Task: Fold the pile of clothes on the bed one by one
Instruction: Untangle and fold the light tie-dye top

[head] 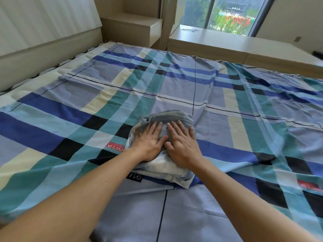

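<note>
Folded garment (164,167), grey-blue on top with a white layer showing at the near edge. Lying as a compact bundle on the checked sheet (83,109), roughly mid-width of the bed and toward its near side, just right of a red label (115,147) printed on that sheet.

Pressed from above by both hands: left hand (150,143) on the left half, right hand (182,146) on the right half, side by side, thumbs touching or nearly so in the middle. Fingers (154,128) straight and slightly fanned, flat on the cloth, curled round nothing, pinching nothing.

Probably laid this way to flatten the bundle and set the creases, so as to stop the layers springing open; palms spread to cover most of the top.

Judged a late step for this piece: folds made, smoothing under way. Near edge somewhat uneven, white layers poking out beyond the grey, perhaps in need of a tuck.

Sheet rumpled, ridged toward the far right.

Further out: pale headboard (43,20) at far left, wooden bedside shelf (132,27) beyond the bed's far corner, long low ledge (227,43) along the far side, window (229,13) above it with greenery outside.
</note>
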Demonstrator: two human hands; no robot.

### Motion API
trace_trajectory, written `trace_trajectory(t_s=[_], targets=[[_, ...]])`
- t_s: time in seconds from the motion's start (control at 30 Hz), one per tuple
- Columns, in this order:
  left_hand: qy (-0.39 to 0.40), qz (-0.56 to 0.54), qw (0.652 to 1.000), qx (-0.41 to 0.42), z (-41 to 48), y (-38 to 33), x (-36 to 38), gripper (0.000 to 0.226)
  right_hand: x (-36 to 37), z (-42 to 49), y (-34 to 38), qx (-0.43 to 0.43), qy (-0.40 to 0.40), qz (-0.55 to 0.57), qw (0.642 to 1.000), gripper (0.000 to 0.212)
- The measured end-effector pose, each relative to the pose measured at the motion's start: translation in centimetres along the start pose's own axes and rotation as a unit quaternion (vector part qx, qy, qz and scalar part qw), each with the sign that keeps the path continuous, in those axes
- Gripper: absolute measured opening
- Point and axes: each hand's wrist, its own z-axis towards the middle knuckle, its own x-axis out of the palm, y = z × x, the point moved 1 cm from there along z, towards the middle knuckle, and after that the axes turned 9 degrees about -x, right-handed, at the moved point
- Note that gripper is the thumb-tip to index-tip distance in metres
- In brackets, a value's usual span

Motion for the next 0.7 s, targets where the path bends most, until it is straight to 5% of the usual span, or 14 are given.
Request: trace_trajectory(t_s=[0.13,0.23,0.3,0.43,0.6,0.7], targets=[[-0.036,-0.008,0.999,-0.004,-0.7,-0.1,-1.2,0.066,0.0,0.1,0.2,-0.002,-0.005,0.033,0.999,0.068],[-0.187,0.009,0.981,-0.046,-1.9,-1.0,-4.0,0.063,-1.2,-1.2,-0.2,0.056,-0.163,0.157,0.973,0.072],[-0.19,0.003,0.973,-0.129,-2.8,-1.1,-5.5,0.067,-1.7,-2.3,-0.9,0.18,-0.259,0.258,0.913,0.075],[-0.002,-0.081,0.975,-0.209,-3.6,-0.6,-5.5,0.079,-2.6,-2.0,-1.6,0.339,-0.096,0.518,0.779,0.079],[0.04,-0.103,0.976,-0.186,-3.3,-0.2,-5.2,0.074,-3.9,-0.5,-1.3,0.351,-0.014,0.539,0.765,0.111],[0.059,-0.128,0.974,-0.178,-3.2,0.2,-5.4,0.072,-4.5,0.3,0.0,0.337,-0.023,0.549,0.765,0.093]])
